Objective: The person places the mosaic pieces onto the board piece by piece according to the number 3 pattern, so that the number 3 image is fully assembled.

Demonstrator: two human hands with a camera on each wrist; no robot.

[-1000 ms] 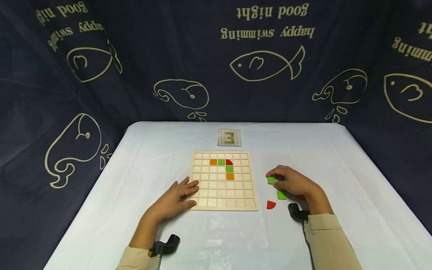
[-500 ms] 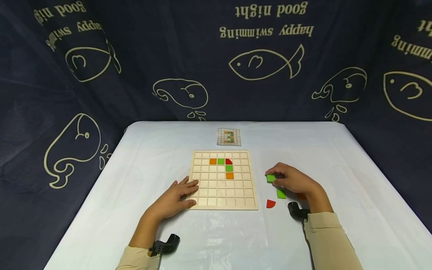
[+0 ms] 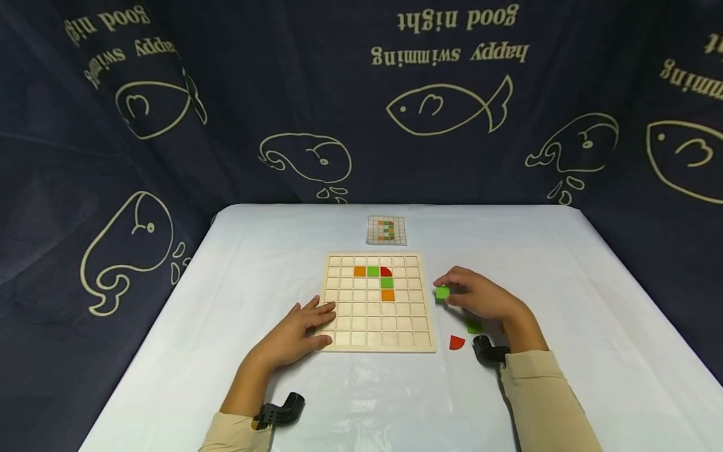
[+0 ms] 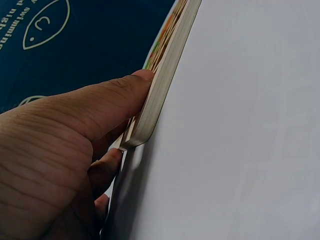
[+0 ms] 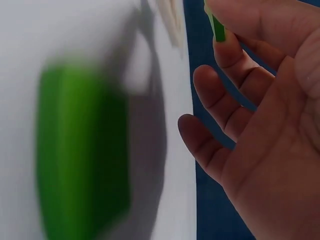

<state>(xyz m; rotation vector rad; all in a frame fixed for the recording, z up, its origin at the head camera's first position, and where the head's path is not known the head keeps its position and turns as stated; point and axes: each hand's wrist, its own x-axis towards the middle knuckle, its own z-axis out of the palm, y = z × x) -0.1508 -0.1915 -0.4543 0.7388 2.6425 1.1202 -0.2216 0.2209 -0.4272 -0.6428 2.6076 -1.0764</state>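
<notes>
My right hand (image 3: pixel 480 295) pinches a green square tile (image 3: pixel 442 293) between thumb and fingers, just off the right edge of the wooden grid board (image 3: pixel 358 323). In the right wrist view the same green tile (image 5: pixel 219 30) shows edge-on at the fingertips, while the other fingers are loosely bent. My left hand (image 3: pixel 296 331) rests on the board's left edge with its fingers spread. The left wrist view has the thumb lying on the rim near a corner. Orange, green and red tiles (image 3: pixel 386 283) sit in cells of the upper board, several in a hook shape.
Beyond the board lies a small pattern card (image 3: pixel 386 231). Another green tile (image 3: pixel 474 326) and a red quarter-round tile (image 3: pixel 457 343) lie on the white table (image 3: pixel 361 402), right of the board. An orange piece is mostly hidden by the right wrist. A dark fish-print curtain (image 3: pixel 339 94) surrounds the table.
My right hand has lifted the green square tile and moved it left toward the board. The left hand stays at the board's edge.
</notes>
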